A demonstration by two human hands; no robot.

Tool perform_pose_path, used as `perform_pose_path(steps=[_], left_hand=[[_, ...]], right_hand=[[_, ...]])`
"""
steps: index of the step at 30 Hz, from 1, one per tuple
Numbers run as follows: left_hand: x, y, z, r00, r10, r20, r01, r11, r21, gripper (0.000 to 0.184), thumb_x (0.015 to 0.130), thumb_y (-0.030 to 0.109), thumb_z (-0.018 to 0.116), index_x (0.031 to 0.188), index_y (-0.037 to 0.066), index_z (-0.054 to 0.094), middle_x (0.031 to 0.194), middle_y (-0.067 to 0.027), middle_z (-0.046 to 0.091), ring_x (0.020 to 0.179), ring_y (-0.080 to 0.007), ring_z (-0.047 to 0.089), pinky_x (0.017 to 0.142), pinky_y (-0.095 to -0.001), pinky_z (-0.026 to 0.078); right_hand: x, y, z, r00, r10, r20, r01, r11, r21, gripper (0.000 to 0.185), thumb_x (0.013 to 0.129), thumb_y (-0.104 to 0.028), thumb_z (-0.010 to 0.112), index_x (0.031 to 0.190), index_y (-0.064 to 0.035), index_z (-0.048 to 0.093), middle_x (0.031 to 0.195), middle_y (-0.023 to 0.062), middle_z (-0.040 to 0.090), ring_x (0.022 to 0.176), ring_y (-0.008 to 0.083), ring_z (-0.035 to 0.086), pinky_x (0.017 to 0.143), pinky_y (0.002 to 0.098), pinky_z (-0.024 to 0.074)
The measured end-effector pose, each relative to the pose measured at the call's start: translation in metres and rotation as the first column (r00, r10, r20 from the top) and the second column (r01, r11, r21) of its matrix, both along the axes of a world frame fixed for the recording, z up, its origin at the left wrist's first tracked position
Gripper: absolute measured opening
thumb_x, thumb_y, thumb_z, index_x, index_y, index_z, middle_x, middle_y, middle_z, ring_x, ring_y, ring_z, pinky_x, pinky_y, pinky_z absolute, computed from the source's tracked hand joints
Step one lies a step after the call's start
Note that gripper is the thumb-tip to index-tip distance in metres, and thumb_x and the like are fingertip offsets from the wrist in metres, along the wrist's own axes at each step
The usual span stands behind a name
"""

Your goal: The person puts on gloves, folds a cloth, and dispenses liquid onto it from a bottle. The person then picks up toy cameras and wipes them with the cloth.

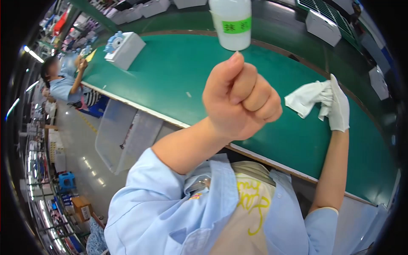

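Observation:
My left hand is bare and raised over the table in the middle of the view. Its fingers are curled into a fist with the thumb on top, and nothing shows in it. On the right, my right hand wears a white fabric glove. It grips a second, crumpled white glove, which spreads out to the left over the green tabletop. The fingertips of the right hand are partly hidden by the fabric.
A white bottle with a green label stands beyond my left hand. Farther left is a white box with a light-blue item on it. A clear plastic bin sits below the table edge. Another person works at the far left.

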State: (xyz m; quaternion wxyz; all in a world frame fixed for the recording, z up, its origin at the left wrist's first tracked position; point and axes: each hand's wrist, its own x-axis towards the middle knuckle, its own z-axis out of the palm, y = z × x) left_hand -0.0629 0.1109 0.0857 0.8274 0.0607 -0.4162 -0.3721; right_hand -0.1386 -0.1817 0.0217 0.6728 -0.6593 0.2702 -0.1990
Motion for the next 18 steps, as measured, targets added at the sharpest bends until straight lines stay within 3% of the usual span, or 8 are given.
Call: perform_pose_path(steps=[1,5,10,12,18], left_hand=[[0.003,-0.002,-0.001,0.987,-0.137,-0.085,0.132,0.989,-0.07,0.055,0.104,0.047,0.023,0.06,0.014,0.028,0.051,0.0031,0.026,0.043,-0.0139,0.021,0.044,-0.0302,0.021],[0.006,0.002,0.004,0.947,-0.32,0.006,0.316,0.933,-0.172,0.054,0.102,0.05,0.033,0.062,0.014,0.028,0.05,0.0039,0.024,0.041,-0.0107,0.022,0.041,-0.0265,0.022],[0.009,0.008,0.012,0.877,-0.476,0.07,0.477,0.841,-0.254,0.057,0.1,0.051,0.042,0.06,0.014,0.026,0.047,0.0045,0.021,0.038,-0.0082,0.021,0.038,-0.0248,0.018],[0.01,0.012,0.014,0.858,-0.507,0.081,0.509,0.823,-0.252,0.058,0.1,0.051,0.044,0.059,0.014,0.025,0.047,0.0047,0.02,0.037,-0.0079,0.02,0.038,-0.0247,0.016],[0.01,0.013,0.015,0.835,-0.547,0.064,0.54,0.791,-0.286,0.057,0.1,0.05,0.045,0.059,0.014,0.025,0.047,0.0047,0.02,0.037,-0.0078,0.021,0.038,-0.0246,0.014]], right_hand=[[0.0,0.003,0.002,1.0,0.002,-0.011,-0.002,1.0,-0.018,0.037,0.096,-0.037,0.061,0.087,-0.001,0.067,0.075,0.0033,0.065,0.061,0.0077,0.062,0.051,0.019,0.0451],[-0.002,0.005,0.008,0.998,0.049,-0.05,-0.05,0.998,-0.028,0.04,0.096,-0.039,0.059,0.091,-0.0009,0.068,0.08,0.0041,0.067,0.06,0.007,0.06,0.047,0.0198,0.0398],[-0.001,0.013,0.013,0.998,-0.014,-0.059,0.012,0.999,-0.035,0.041,0.097,-0.04,0.059,0.093,-0.0002,0.069,0.077,0.0027,0.065,0.055,0.0055,0.053,0.043,0.0197,0.0329],[0.001,0.015,0.01,0.998,-0.038,-0.051,0.037,0.999,-0.024,0.042,0.098,-0.039,0.058,0.095,0.0006,0.068,0.075,0.0012,0.062,0.051,0.0036,0.044,0.041,0.0203,0.0274],[-0.001,0.014,0.011,0.998,-0.007,-0.056,0.005,1.0,-0.025,0.042,0.097,-0.04,0.058,0.095,0.0002,0.068,0.078,0.002,0.064,0.052,0.0039,0.045,0.041,0.0205,0.0292]])
